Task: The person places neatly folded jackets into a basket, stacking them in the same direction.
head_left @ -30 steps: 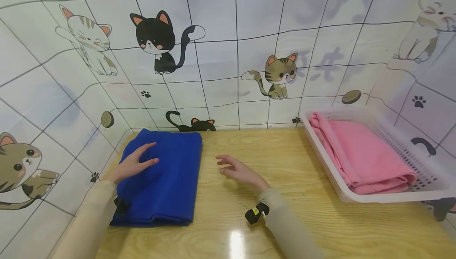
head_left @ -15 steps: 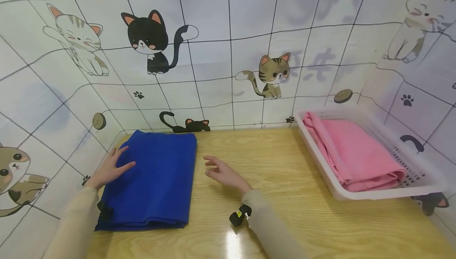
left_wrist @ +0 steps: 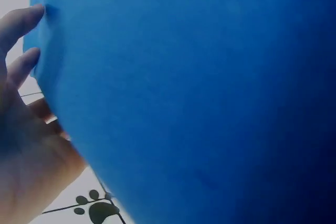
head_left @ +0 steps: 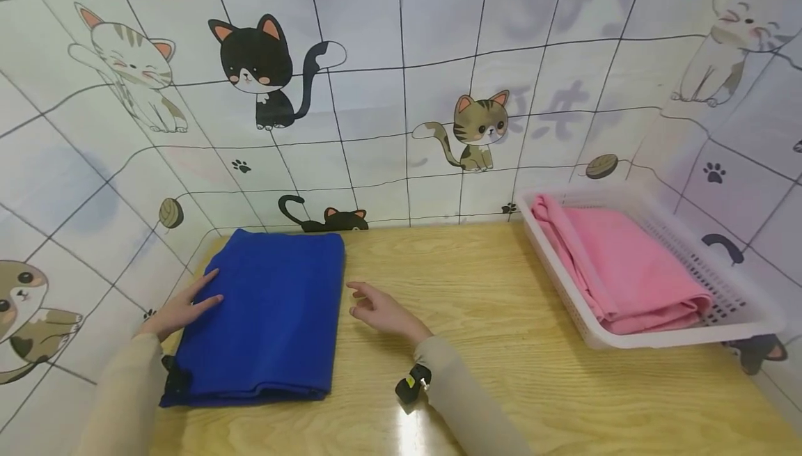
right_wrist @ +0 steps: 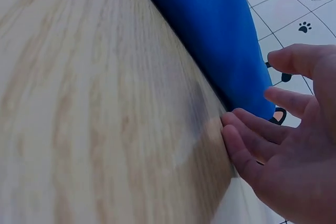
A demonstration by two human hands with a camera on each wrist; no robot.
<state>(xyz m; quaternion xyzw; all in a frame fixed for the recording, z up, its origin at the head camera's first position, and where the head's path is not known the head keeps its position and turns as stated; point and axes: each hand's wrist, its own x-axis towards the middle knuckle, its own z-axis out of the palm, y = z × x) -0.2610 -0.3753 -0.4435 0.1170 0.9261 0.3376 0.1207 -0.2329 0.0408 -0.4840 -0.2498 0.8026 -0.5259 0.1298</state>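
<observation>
A folded blue cloth (head_left: 269, 317) lies flat on the left part of the table, its layered edge facing me. My left hand (head_left: 182, 308) is at the cloth's left edge, thumb and fingers spread. In the left wrist view two fingertips (left_wrist: 32, 56) touch the cloth, while other fingers are partly hidden past its edge. My right hand (head_left: 385, 311) hovers low just right of the cloth, its fingers loosely bent with nothing in them. The right wrist view shows its fingertips (right_wrist: 231, 124) near the tabletop, close to the cloth's side; whether they touch it I cannot tell.
A white plastic basket (head_left: 679, 337) stands at the right of the wooden table (head_left: 464, 261). Inside it lies a folded pink cloth (head_left: 633, 261). Walls with a cat-print covering (head_left: 376, 108) close off the back and both sides.
My left hand has moved left from above the blue cloth and down to its left edge. My right hand has come closer to the cloth's right edge. The view has shifted slightly.
</observation>
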